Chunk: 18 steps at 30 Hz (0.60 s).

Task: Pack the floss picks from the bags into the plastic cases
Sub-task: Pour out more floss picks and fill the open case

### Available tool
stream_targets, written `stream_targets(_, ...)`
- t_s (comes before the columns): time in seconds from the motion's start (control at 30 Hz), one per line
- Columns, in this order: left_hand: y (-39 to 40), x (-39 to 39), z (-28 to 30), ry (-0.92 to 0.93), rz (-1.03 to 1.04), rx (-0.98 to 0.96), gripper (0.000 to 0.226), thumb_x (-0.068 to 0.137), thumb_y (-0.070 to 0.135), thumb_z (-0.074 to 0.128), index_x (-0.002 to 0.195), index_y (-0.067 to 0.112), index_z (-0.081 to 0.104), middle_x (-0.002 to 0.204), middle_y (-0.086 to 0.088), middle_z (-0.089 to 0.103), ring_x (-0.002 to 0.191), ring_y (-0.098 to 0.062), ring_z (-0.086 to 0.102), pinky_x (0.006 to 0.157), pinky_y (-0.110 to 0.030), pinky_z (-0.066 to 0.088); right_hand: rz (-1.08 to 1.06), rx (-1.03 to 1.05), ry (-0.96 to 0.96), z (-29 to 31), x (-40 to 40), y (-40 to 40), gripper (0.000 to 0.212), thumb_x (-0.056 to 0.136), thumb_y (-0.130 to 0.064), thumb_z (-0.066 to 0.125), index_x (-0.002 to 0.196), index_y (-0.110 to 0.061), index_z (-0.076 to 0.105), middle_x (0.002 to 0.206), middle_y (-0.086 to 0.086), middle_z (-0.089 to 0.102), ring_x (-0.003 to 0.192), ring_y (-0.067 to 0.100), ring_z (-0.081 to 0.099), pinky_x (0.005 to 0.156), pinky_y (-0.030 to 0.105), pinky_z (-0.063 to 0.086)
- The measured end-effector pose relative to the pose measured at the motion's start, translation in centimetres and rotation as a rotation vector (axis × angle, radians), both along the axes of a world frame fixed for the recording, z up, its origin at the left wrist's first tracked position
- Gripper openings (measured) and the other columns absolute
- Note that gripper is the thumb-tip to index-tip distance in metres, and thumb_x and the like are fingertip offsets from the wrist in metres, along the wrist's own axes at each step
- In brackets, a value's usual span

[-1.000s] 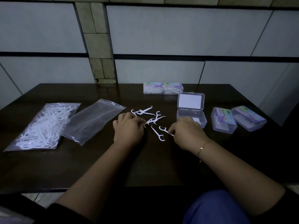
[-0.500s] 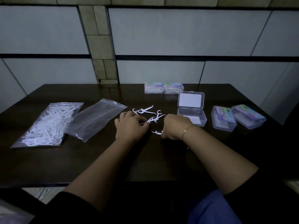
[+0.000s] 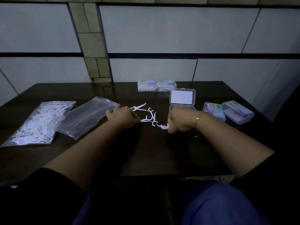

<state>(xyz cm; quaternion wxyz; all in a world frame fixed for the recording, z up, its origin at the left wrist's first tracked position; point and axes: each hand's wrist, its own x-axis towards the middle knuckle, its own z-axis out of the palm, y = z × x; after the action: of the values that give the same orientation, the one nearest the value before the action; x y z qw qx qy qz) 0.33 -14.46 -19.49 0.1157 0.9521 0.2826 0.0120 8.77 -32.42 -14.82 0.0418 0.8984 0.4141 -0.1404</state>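
Several loose white floss picks lie on the dark table between my hands. My left hand rests curled on the table and pinches the end of one pick at its fingertips. My right hand is closed around a floss pick that sticks out to its left. Just behind my right hand stands an open clear plastic case with its lid upright; its base is mostly hidden by the hand. A full bag of floss picks lies at the far left.
An empty clear zip bag lies beside the full one. Two closed, filled cases sit at the back edge of the table. Two more closed cases lie to the right of the open one. A tiled wall rises behind the table.
My right hand picked a floss pick off the table and lifted it slightly, after shifting left toward the pile. My left hand stayed in place.
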Motion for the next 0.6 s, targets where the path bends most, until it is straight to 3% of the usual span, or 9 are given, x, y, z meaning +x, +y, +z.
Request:
stream_targets(0.13,0.3,1.5,2.8,0.308,-0.191,0.258,0.019,0.089,0.046,0.055,0.103,0.038,0.067,0.120,0.008,0.058,0.125,-0.020,0.040,0.105,-0.049,0.019,-0.142,0.135,-0.103,2.1,3.7,-1.3,0.025,0.082,-0.029,0.064,0.102,-0.013,0.067,0.102,0.007,0.063,0.105,0.025,0.053,0.090,0.039,0.050)
stream_targets(0.27,0.5,2.6,4.0,0.510,-0.277,0.393,0.034,0.087,0.048,0.058,0.111,0.025,0.063,0.111,0.004,0.062,0.117,-0.019,0.051,0.106,-0.049,0.015,-0.206,0.115,-0.018,1.9,5.9,-1.2,0.023,0.084,-0.021,0.063,0.102,-0.007,0.066,0.099,0.012,0.066,0.095,0.026,0.062,0.082,0.033,0.051)
stream_targets(0.4,0.5,3.1,4.0,0.609,-0.307,0.405,0.036,0.083,0.047,0.060,0.108,0.021,0.065,0.105,0.005,0.062,0.108,-0.018,0.052,0.103,-0.050,0.019,-0.225,0.091,0.004,0.8,7.0,-0.8,0.020,0.084,-0.020,0.062,0.098,-0.007,0.066,0.092,0.010,0.064,0.092,0.026,0.061,0.079,0.031,0.049)
stream_targets(0.5,0.8,3.0,3.6,0.616,-0.298,0.337,0.029,0.082,0.046,0.061,0.093,0.019,0.062,0.094,0.005,0.059,0.099,-0.017,0.051,0.101,-0.050,0.021,-0.216,0.073,0.016,0.4,7.2,-0.5,0.012,0.085,-0.018,0.061,0.092,-0.008,0.063,0.080,0.006,0.056,0.084,0.024,0.057,0.076,0.029,0.047)
stream_targets(0.6,1.0,2.8,3.4,0.580,-0.303,0.314,0.023,0.081,0.047,0.060,0.088,0.025,0.062,0.087,0.007,0.055,0.093,-0.015,0.048,0.090,-0.043,0.025,-0.218,0.087,0.027,0.5,7.7,-0.7,0.015,0.086,-0.019,0.062,0.097,-0.010,0.065,0.094,0.009,0.062,0.094,0.026,0.060,0.082,0.031,0.048)
